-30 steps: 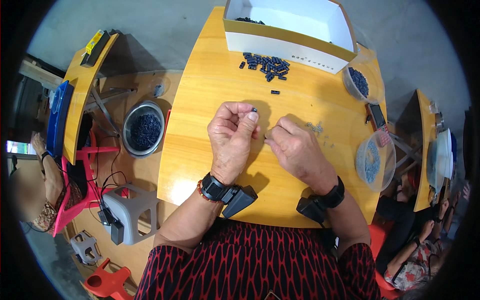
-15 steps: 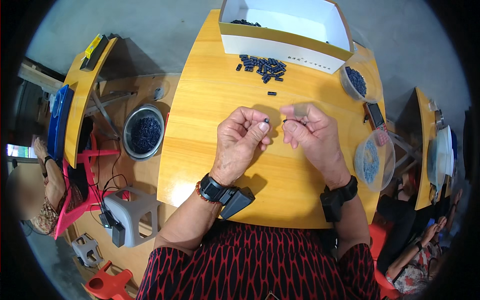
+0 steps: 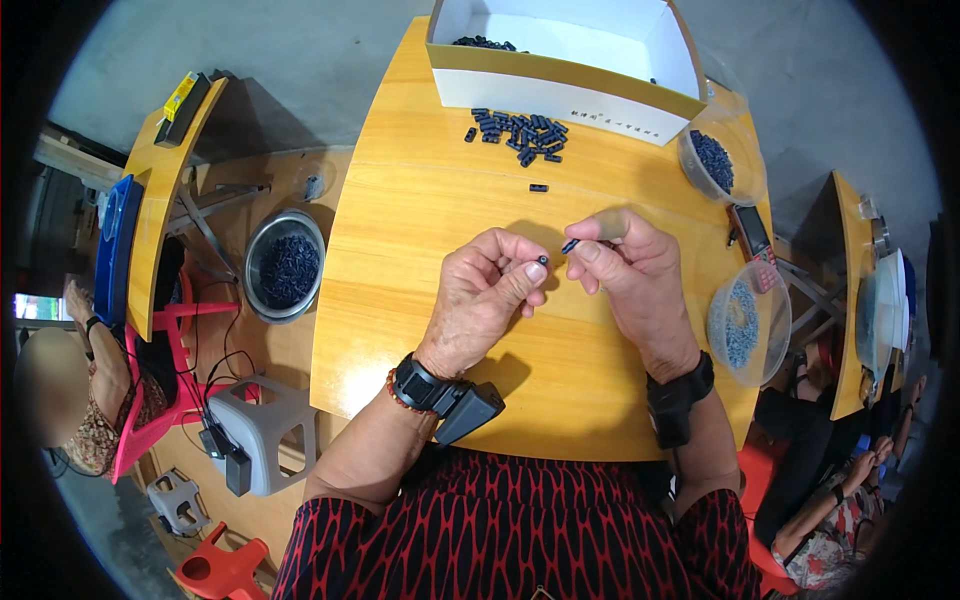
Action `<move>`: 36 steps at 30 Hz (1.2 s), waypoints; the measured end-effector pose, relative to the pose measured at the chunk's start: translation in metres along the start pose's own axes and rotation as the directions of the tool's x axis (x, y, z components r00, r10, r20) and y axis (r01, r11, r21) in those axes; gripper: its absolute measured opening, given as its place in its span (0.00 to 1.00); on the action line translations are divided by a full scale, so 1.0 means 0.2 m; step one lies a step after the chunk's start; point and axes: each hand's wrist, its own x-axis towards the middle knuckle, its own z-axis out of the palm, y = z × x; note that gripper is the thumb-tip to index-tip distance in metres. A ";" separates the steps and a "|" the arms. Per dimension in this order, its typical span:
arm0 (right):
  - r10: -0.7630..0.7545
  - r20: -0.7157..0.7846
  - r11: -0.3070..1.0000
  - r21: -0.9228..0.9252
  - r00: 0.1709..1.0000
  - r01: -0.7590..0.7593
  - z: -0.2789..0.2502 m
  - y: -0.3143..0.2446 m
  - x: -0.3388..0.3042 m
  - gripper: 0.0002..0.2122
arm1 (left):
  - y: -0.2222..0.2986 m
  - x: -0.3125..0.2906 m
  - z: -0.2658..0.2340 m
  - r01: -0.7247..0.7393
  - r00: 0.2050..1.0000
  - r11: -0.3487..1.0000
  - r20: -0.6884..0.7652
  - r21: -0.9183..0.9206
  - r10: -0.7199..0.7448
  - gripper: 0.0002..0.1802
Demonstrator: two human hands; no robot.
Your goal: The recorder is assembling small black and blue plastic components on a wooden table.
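Between thumb and forefinger, my left hand [image 3: 490, 290] pinches a small black cylindrical part [image 3: 543, 260] with its round end showing. Close to its right, my right hand [image 3: 625, 265] grips a small dark pin-like piece [image 3: 570, 246], its tip pointing toward the left hand's part. A narrow gap separates the two pieces. Beyond the hands, one short black cylinder [image 3: 538, 188] lies alone on the yellow wooden table [image 3: 400, 250]. A loose pile of similar black cylinders [image 3: 522, 135] is farther off.
An open white box [image 3: 560, 90] with black parts inside stands at the table's far edge. Along the right side are a tub of dark pieces [image 3: 712, 165], a mobile phone [image 3: 750, 232] and a tub of grey-blue bits [image 3: 740, 325]. A metal basin [image 3: 285, 270] sits left; people sit both sides.
My left hand has shifted slightly right and nearer to me, and its part's end now faces up more. The piece in my right hand shows more of its length.
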 end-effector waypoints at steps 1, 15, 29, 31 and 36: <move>-0.016 -0.003 0.998 -0.066 1.000 0.016 0.01 -0.01 0.00 0.06 | 0.00 0.00 0.00 0.001 1.000 1.000 -0.001 0.000 -0.001 0.07; -0.003 -0.025 0.983 -0.186 1.000 -0.002 0.04 -0.01 -0.01 0.06 | 0.01 -0.01 0.00 0.013 1.000 0.998 0.020 0.058 -0.015 0.07; 0.014 -0.058 0.953 -0.302 0.998 -0.031 0.06 -0.05 -0.02 0.05 | -0.01 -0.01 0.01 -0.005 0.999 1.000 0.039 0.030 0.004 0.07; 0.001 -0.058 0.955 -0.295 0.998 -0.019 0.06 -0.04 -0.02 0.05 | -0.01 -0.01 0.01 -0.003 0.999 0.999 0.040 0.033 0.002 0.07; -0.017 -0.061 0.953 -0.304 0.998 -0.002 0.06 -0.02 -0.02 0.05 | -0.01 0.00 0.01 -0.001 0.999 0.999 0.034 0.048 -0.001 0.07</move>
